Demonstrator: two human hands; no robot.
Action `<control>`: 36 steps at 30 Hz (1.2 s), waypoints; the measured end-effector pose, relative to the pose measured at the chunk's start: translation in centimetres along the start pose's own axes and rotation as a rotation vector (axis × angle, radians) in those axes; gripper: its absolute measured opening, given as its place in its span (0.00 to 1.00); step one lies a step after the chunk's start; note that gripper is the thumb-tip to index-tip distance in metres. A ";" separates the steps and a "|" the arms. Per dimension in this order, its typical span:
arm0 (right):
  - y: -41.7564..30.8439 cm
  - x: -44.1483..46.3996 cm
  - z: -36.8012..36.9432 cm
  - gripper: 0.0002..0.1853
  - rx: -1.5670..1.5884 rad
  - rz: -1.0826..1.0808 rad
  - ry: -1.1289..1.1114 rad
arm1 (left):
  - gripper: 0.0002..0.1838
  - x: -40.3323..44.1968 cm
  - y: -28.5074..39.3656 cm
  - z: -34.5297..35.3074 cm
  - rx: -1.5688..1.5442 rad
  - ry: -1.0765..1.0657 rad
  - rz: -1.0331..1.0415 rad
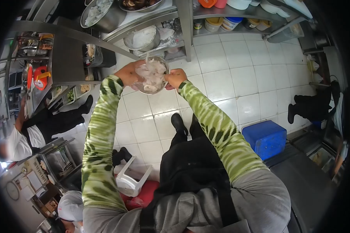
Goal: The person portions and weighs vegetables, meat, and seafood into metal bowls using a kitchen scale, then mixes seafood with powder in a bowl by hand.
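Observation:
In front of me, out at arm's length, a round metal bowl hangs over the tiled floor. It is filled with pale, wet, whitish pieces of raw food, whose exact kind I cannot make out. My left hand grips the bowl's left side, its fingertips partly hidden by the pieces. On the opposite rim my right hand is closed, with the thumb side at the edge. Just beyond the bowl, a larger metal bowl of white powder stands on a lower shelf.
A metal counter above holds a pot of whitish pieces and a bowl of dark food. Lidded tubs line a shelf. A blue crate is at right, a white stool at lower left. Other people stand left and right.

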State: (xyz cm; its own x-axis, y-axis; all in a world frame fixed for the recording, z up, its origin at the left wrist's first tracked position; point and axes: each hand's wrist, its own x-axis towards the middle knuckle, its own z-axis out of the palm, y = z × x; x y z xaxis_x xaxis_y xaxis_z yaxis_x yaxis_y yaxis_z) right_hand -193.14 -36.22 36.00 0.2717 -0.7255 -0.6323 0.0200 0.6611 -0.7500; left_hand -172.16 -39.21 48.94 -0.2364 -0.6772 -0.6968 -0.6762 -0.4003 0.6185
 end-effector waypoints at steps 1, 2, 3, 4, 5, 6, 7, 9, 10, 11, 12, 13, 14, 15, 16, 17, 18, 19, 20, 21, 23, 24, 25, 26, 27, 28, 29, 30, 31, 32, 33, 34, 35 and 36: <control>0.0 -0.2 0.1 0.09 0.021 -0.024 -0.027 | 0.49 1.1 -2.0 0.1 0.174 0.084 0.168; 0.0 -0.4 0.2 0.09 0.040 -0.048 -0.056 | 0.49 2.2 -4.0 0.2 0.361 0.200 0.319; -0.1 -0.6 0.4 0.09 0.058 -0.073 -0.084 | 0.47 3.4 -4.9 1.2 0.314 0.219 0.360; -0.7 -1.6 1.5 0.10 0.054 -0.158 -0.077 | 0.46 4.6 -4.8 2.4 0.268 0.239 0.404; -1.2 -1.6 1.8 0.10 -0.067 -0.191 -0.048 | 0.44 5.7 -5.6 3.6 0.217 0.252 0.442; -1.3 -1.8 2.2 0.11 -0.185 -0.216 -0.020 | 0.39 9.0 -8.2 4.5 0.411 0.387 0.309; -1.2 -1.6 2.4 0.11 -0.302 -0.246 0.007 | 0.38 8.4 -8.3 4.7 0.448 0.383 0.308; -0.9 -0.6 1.5 0.12 -0.259 -0.169 0.031 | 0.36 8.2 -7.4 3.9 0.519 0.399 0.328; -1.2 -0.4 1.0 0.12 -0.193 -0.123 0.027 | 0.35 6.2 -5.2 3.2 0.391 0.415 0.236; -1.3 -0.1 0.7 0.12 -0.124 -0.079 0.019 | 0.36 6.0 -6.2 3.1 0.244 0.343 0.291; -1.1 0.3 0.6 0.12 -0.093 -0.068 0.026 | 0.38 5.8 -7.4 2.7 0.100 0.270 0.341; -0.9 0.4 0.5 0.11 -0.075 -0.083 0.036 | 0.40 4.1 -5.6 2.3 0.115 0.196 0.305; -1.0 0.5 0.4 0.11 -0.062 -0.102 0.043 | 0.43 2.4 -3.7 2.0 0.132 0.121 0.269; -1.2 0.7 0.3 0.11 -0.050 -0.123 0.049 | 0.45 0.6 -1.7 1.6 0.152 0.047 0.234; -1.2 0.7 0.3 0.11 -0.002 -0.114 0.023 | 0.46 1.8 -4.3 1.8 0.257 0.148 0.338; -1.4 0.3 0.9 0.10 -0.026 -0.140 0.016 | 0.47 2.0 -4.9 1.9 0.362 0.250 0.444; -1.5 -0.3 1.6 0.10 -0.053 -0.168 0.008 | 0.44 2.9 -5.2 2.9 0.242 0.332 0.602; -1.8 -1.1 2.2 0.09 -0.084 -0.195 -0.001 | 0.41 3.7 -5.4 3.4 0.185 0.360 0.508; -2.2 -1.9 2.8 0.09 -0.171 -0.241 0.033 | 0.39 4.8 -6.3 4.1 0.125 0.384 0.411; -1.3 -1.6 3.1 0.09 -0.253 -0.255 0.056 | 0.37 5.6 -7.3 4.5 0.064 0.405 0.309; -0.1 0.0 2.7 0.10 -0.416 -0.303 0.115 | 0.28 5.8 -6.9 3.8 -0.086 0.314 0.345; -0.1 0.3 2.2 0.10 -0.329 -0.226 0.085 | 0.27 4.0 -5.1 3.2 -0.079 0.287 0.296; -0.7 0.0 1.9 0.09 -0.240 -0.149 0.056 | 0.25 2.7 -3.6 2.8 -0.072 0.261 0.247; -1.3 -0.4 1.7 0.08 -0.151 -0.070 0.024 | 0.28 2.5 -4.4 2.0 -0.048 0.291 0.234; -1.5 -0.6 1.6 0.08 -0.124 -0.059 0.007 | 0.30 1.9 -4.1 2.1 -0.118 0.242 0.226; -1.7 -0.5 1.6 0.08 -0.096 -0.052 -0.011 | 0.32 0.9 -3.5 2.0 -0.185 0.197 0.220; -1.7 -0.1 1.6 0.08 -0.068 -0.046 -0.031 | 0.34 -0.5 -2.1 2.1 -0.251 0.152 0.214; -1.6 0.4 1.5 0.08 -0.044 -0.041 -0.049 | 0.40 -2.0 -0.5 1.8 -0.284 0.028 0.172; -2.0 0.3 1.4 0.08 -0.033 -0.044 -0.074 | 0.40 -2.6 0.2 1.1 -0.211 0.010 0.169; -2.1 0.2 1.2 0.08 -0.022 -0.043 -0.097 | 0.41 -3.0 0.5 0.4 -0.140 -0.013 0.165; -2.1 0.1 1.2 0.08 -0.012 -0.038 -0.118 | 0.42 -3.0 0.5 0.1 -0.073 -0.039 0.159; -2.5 -0.6 1.2 0.09 -0.020 -0.054 -0.142 | 0.41 -2.5 -0.3 0.9 0.295 0.055 0.267; -3.6 -1.9 1.6 0.08 -0.005 -0.068 -0.143 | 0.40 -1.4 -1.1 2.2 0.665 0.154 0.372; -4.6 -3.2 2.4 0.08 0.009 -0.081 -0.146 | 0.39 -0.3 -1.9 3.2 1.036 0.255 0.468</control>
State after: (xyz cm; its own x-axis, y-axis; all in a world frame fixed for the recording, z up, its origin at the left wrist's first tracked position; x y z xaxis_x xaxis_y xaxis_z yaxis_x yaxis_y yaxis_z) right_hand -191.79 -36.48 41.93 0.4054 -0.7415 -0.5346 0.0555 0.6037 -0.7953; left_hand -173.06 -36.25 46.83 -0.5465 -0.7769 -0.3127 -0.8342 0.5380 0.1213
